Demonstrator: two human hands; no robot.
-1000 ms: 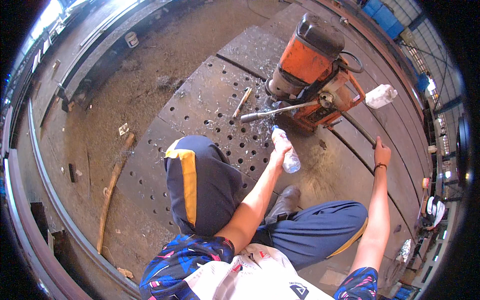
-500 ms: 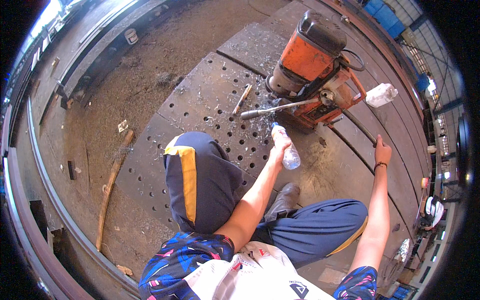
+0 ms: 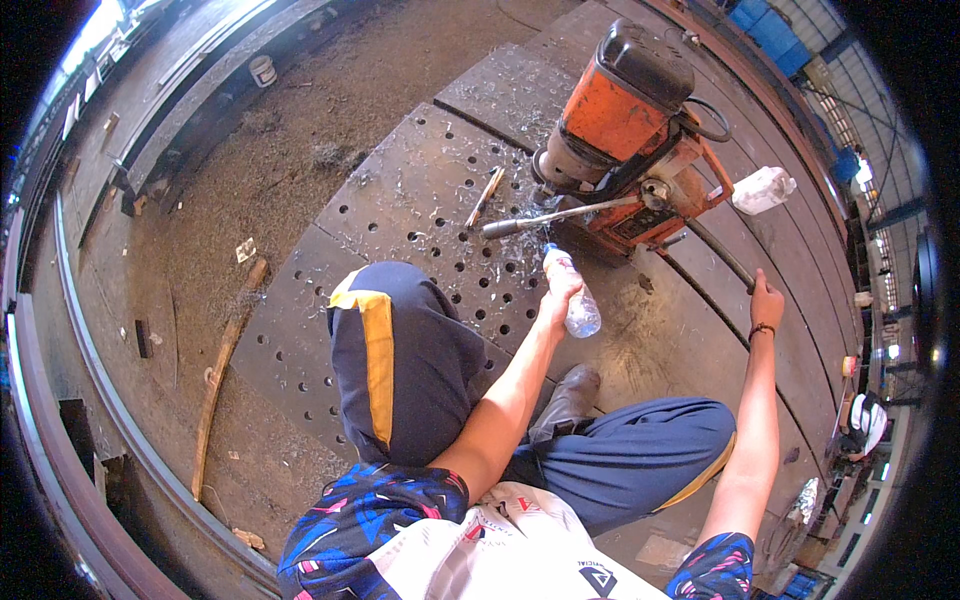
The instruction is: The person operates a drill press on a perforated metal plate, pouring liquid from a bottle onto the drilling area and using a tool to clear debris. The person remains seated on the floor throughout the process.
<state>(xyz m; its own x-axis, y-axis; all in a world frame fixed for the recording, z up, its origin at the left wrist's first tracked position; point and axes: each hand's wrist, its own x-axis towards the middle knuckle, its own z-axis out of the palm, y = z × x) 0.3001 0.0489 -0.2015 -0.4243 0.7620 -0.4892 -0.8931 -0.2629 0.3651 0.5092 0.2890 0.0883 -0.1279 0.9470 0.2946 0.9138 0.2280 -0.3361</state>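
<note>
Brown, dirt-covered floor [image 3: 270,175] spreads across the left, where a long wooden strip [image 3: 228,370] lies near a metal rail [image 3: 96,370]. A white bucket [image 3: 262,71] sits farther up. Bright light [image 3: 95,38] glares upper left; blue boxes [image 3: 772,38] show upper right.

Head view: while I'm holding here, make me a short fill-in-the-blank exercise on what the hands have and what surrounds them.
1. The left hand holds a clear plastic ____ with a blue top.
2. The dark rod in the right hand runs toward the black and ____ drilling machine.
3. The stripe on the left trouser leg is ____.
4. The metal plate beyond that leg is pierced by many round ____.

Missing words: bottle; orange; yellow; holes.
</note>
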